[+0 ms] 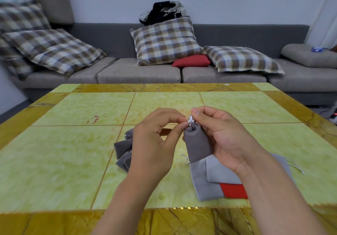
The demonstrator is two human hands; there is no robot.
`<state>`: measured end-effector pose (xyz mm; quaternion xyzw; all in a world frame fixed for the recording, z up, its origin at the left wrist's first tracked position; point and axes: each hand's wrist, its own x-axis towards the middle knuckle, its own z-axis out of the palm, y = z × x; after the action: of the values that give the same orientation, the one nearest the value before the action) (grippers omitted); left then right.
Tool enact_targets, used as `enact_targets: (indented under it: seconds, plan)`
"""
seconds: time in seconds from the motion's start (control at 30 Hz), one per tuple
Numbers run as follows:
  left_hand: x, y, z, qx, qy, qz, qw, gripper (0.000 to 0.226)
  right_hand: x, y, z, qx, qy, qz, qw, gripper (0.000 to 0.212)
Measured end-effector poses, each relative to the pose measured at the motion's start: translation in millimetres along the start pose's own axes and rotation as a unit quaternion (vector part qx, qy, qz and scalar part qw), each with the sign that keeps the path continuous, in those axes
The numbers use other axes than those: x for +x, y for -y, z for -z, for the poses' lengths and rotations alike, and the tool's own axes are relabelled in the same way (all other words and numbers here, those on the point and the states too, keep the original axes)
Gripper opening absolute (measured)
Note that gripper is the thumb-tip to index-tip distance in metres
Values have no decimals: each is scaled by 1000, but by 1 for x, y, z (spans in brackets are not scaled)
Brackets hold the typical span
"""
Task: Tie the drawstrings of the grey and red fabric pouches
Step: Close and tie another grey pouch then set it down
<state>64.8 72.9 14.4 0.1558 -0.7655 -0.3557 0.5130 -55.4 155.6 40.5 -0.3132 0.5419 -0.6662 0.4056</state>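
A dark grey pouch (197, 146) stands upright above the table, its neck gathered tight. My right hand (220, 134) curls round its right side and pinches the silver drawstring (190, 119) at the top. My left hand (155, 143) pinches the same drawstring from the left. Behind my left hand lie dark grey pouches (123, 152) in a bunch on the table. Under my right forearm lie flat light grey pouches (206, 180) with a red pouch (234, 191) beneath them.
The green and yellow tiled table (82, 143) stretches out ahead, with a red stain (94, 118) at its left. Loose silver cords (297, 165) trail at the right. Beyond the table is a grey sofa (138, 72) with checked cushions and a red cushion (191, 61).
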Motion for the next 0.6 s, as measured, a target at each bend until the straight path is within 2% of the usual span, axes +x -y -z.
enact_targets:
  seconds: [0.17, 0.33, 0.47, 0.6]
  plan:
    - [1, 4, 1, 40, 23, 20, 999, 15, 0, -1, 1, -7, 6, 18, 1000, 20]
    - [4, 15, 9, 158, 59, -35, 985, 12, 2, -6, 0, -60, 10, 56, 997, 23]
    - [1, 15, 7, 167, 67, -13, 984, 15, 3, -8, 4, -107, 0, 85, 991, 26]
    - [1, 13, 8, 130, 79, 13, 988, 12, 3, -5, 9, -140, 12, 103, 985, 25]
